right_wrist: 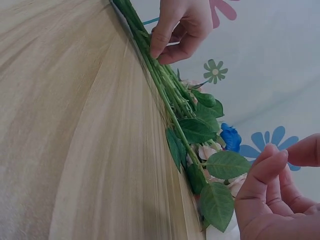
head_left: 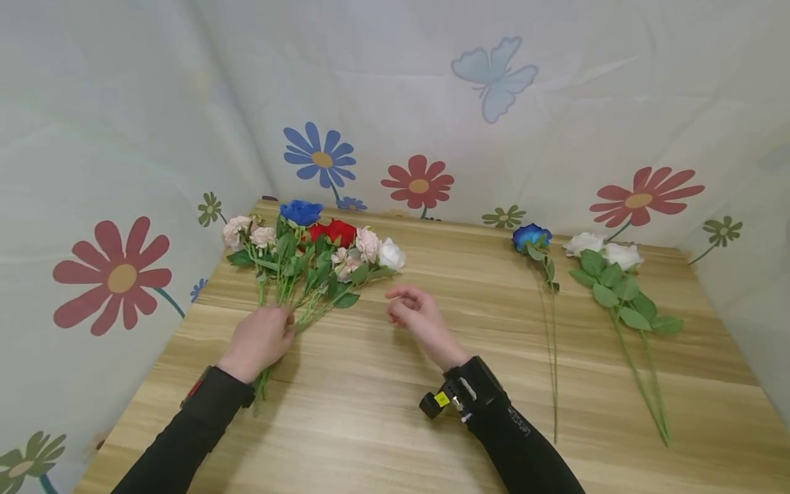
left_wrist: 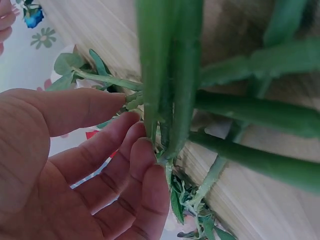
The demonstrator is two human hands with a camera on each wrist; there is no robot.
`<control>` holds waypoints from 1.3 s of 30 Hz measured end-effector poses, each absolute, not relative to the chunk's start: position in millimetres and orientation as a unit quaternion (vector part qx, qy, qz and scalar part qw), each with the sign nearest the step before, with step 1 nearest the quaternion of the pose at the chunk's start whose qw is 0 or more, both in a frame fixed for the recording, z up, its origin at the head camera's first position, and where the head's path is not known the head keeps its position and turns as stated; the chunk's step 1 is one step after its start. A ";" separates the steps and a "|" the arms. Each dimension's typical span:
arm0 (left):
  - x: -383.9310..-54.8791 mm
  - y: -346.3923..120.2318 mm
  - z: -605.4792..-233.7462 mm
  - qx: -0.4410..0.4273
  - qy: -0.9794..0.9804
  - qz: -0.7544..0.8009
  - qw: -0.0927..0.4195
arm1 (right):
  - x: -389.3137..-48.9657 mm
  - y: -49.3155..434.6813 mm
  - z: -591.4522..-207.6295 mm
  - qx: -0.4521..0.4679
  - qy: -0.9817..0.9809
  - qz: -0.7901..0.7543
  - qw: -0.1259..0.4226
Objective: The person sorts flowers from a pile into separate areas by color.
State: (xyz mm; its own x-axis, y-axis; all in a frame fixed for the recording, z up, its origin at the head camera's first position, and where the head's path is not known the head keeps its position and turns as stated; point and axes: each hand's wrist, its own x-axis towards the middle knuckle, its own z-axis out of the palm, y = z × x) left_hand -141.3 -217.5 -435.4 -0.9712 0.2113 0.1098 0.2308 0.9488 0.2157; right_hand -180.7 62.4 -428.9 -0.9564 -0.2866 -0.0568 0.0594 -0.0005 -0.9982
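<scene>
My left hand (head_left: 259, 342) grips the green stems (left_wrist: 172, 75) of a bunch of artificial flowers lying at the table's left. Its thumb and fingertips close around some stems in the left wrist view, while other stems spread to the side. Heads in the bunch include a blue rose (head_left: 301, 213), red roses (head_left: 341, 232), pale pink blooms (head_left: 367, 245) and a white rose (head_left: 391, 254). My right hand (head_left: 426, 322) hovers just right of the bunch, fingers loosely bent and holding nothing. Green leaves (right_wrist: 218, 206) lie close beside it in the right wrist view.
Toward the right of the wooden table (head_left: 364, 418) lies a single blue rose (head_left: 531, 237) on a long stem. Beside it are two white roses (head_left: 622, 256) with broad leaves. A flower-printed cloth (head_left: 382, 89) hangs behind and along both sides.
</scene>
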 end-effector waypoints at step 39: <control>-150.1 -216.0 -436.0 -0.124 -0.976 -0.174 0.026 | -179.6 69.8 -435.9 -0.086 0.703 -0.692 0.142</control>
State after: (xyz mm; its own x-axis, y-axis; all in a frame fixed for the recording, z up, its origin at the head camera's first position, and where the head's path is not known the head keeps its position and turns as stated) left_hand -150.1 -216.0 -436.0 -0.9679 0.2330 0.0946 0.2514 0.9085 0.3339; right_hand -179.6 69.8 -435.9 -0.9445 -0.3185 -0.0804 0.0755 0.0276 -0.9968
